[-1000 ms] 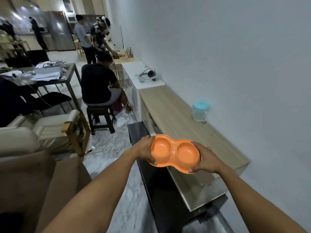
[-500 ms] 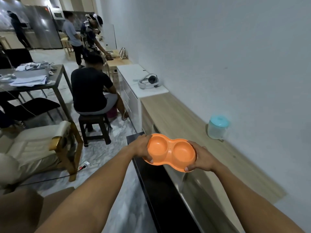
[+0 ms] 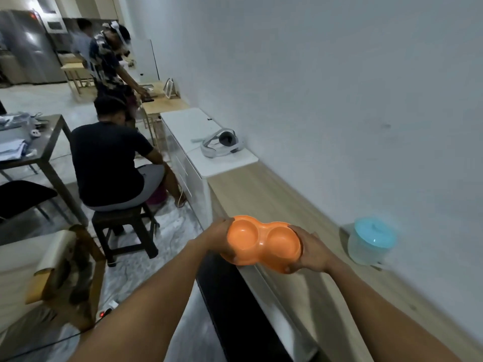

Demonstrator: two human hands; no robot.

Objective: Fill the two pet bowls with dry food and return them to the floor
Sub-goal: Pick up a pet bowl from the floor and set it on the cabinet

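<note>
An orange double pet bowl (image 3: pixel 262 242), two round wells joined in one piece, hangs in the air over the front edge of a long wooden counter (image 3: pixel 264 194). Both wells look empty. My left hand (image 3: pixel 218 237) grips its left end and my right hand (image 3: pixel 309 253) grips its right end, thumbs over the rim. A clear plastic container with a light blue lid (image 3: pixel 372 241) stands on the counter by the wall, to the right of the bowl.
A white cabinet (image 3: pixel 198 131) with a white headset (image 3: pixel 222 143) continues the counter farther back. A person sits on a dark stool (image 3: pixel 122 231) on the left, others stand behind. A grey table (image 3: pixel 39 150) and an armchair (image 3: pixel 39 267) fill the left side.
I have come closer along the counter with the bowl in both hands. The blue-lidded container now sits nearer and lower in view, just right of the bowl.
</note>
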